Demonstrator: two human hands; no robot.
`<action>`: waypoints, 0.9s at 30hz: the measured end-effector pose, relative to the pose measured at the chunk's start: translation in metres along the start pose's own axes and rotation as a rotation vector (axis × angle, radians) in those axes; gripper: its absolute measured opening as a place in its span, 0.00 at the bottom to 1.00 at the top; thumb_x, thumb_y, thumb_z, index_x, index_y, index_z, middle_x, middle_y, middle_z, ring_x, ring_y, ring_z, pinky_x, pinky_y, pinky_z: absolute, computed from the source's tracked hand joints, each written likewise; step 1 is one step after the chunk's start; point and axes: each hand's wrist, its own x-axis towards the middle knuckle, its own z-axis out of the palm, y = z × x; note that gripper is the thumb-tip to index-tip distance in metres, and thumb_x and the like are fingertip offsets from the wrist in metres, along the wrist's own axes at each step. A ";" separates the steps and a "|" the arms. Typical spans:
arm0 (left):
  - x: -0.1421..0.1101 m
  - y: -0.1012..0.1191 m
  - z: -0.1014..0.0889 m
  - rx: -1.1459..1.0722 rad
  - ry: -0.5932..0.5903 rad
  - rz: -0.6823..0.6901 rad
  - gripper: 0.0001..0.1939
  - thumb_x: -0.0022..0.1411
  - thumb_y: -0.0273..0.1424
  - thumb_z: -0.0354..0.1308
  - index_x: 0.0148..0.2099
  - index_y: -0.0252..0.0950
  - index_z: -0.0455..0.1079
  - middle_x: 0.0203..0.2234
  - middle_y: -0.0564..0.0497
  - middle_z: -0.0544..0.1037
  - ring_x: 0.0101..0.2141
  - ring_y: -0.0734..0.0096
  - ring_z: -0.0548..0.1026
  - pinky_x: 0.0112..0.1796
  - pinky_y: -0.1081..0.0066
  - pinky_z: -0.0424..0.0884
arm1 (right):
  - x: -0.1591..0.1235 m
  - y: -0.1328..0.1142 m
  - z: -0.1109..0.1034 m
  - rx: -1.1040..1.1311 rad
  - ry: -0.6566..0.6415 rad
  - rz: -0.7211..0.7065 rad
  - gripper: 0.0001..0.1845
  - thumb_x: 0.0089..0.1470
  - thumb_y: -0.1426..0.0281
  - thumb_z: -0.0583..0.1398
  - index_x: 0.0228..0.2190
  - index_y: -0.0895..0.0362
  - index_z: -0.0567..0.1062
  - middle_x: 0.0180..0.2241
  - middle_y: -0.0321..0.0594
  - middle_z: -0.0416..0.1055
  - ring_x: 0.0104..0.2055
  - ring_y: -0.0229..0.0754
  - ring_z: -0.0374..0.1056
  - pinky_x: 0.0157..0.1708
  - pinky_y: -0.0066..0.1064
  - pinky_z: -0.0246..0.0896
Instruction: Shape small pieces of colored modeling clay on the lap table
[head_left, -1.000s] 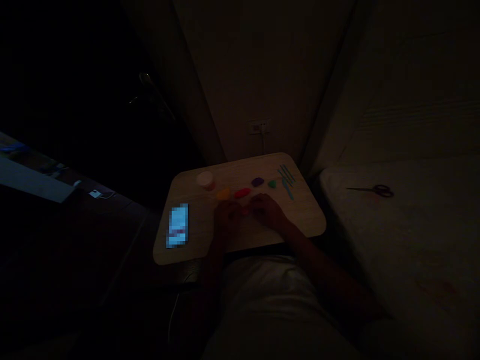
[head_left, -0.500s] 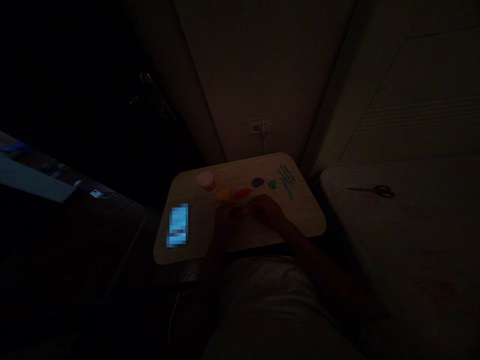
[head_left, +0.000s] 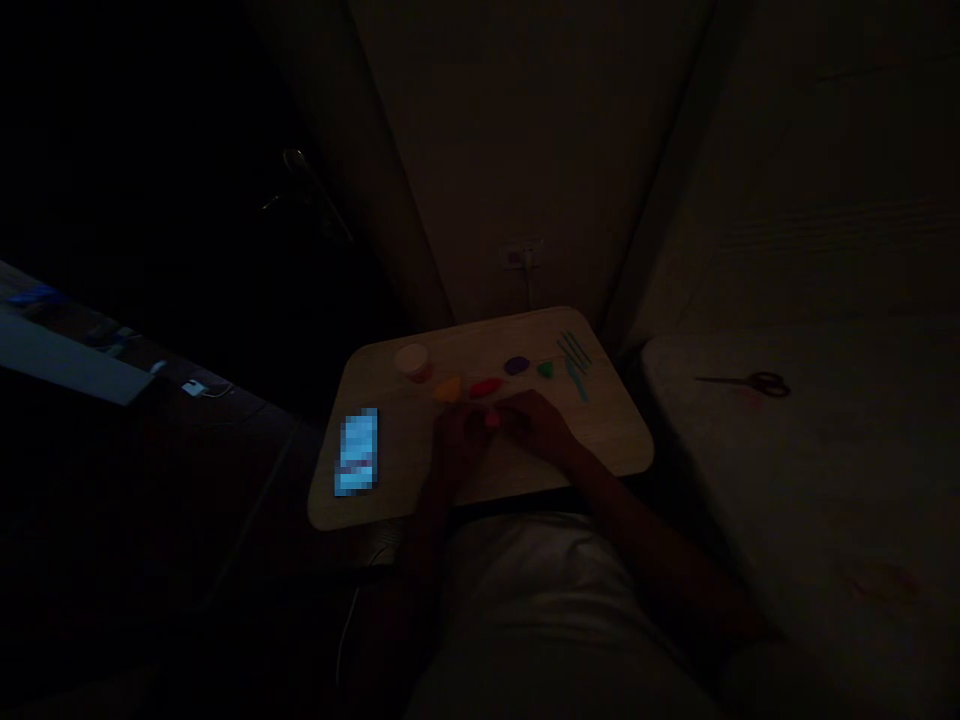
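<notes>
In dim light, my left hand (head_left: 457, 438) and my right hand (head_left: 541, 428) meet over the near middle of a small wooden table (head_left: 405, 490). Between their fingertips is a small red lump of modelling clay (head_left: 492, 420), with both hands closed on it. Just beyond my fingers lie a longer red clay piece (head_left: 486, 387) and an orange clay piece (head_left: 448, 390). Farther back sit a purple clay piece (head_left: 516, 366) and a green clay piece (head_left: 546, 370). The finer shape of my fingers is lost in the dark.
Thin blue-green sticks (head_left: 574, 350) and a light-blue tool (head_left: 576, 381) lie at the back right. A pale tub (head_left: 413, 362) stands back left, near a lit phone (head_left: 356, 452). Scissors (head_left: 757, 383) lie on the surface at right. A socket (head_left: 523, 255) is on the wall.
The red lump between my fingertips shows more plainly now and looks rounder. My fingers have shifted slightly around it. The view has moved a little, while the other things lie as before.
</notes>
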 end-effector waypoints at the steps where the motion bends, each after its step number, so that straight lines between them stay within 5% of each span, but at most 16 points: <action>1: 0.000 0.000 0.000 0.003 0.000 0.009 0.11 0.59 0.37 0.68 0.43 0.40 0.76 0.40 0.47 0.81 0.42 0.57 0.78 0.49 0.57 0.73 | 0.000 0.000 0.000 0.000 -0.005 0.005 0.14 0.57 0.72 0.63 0.46 0.56 0.80 0.44 0.47 0.79 0.46 0.50 0.71 0.49 0.43 0.66; 12: 0.001 0.004 -0.003 -0.024 -0.079 0.159 0.08 0.64 0.33 0.63 0.46 0.40 0.77 0.46 0.46 0.81 0.49 0.59 0.77 0.53 0.56 0.72 | -0.001 -0.001 0.000 -0.004 -0.007 0.052 0.18 0.55 0.71 0.64 0.48 0.57 0.78 0.47 0.48 0.78 0.50 0.51 0.71 0.53 0.44 0.66; 27: -0.001 0.000 -0.001 -0.028 -0.051 0.061 0.11 0.65 0.38 0.64 0.47 0.41 0.77 0.43 0.47 0.82 0.45 0.59 0.79 0.50 0.56 0.73 | 0.001 -0.005 -0.003 -0.017 -0.030 0.048 0.09 0.57 0.73 0.62 0.41 0.57 0.79 0.42 0.47 0.77 0.46 0.49 0.70 0.50 0.41 0.65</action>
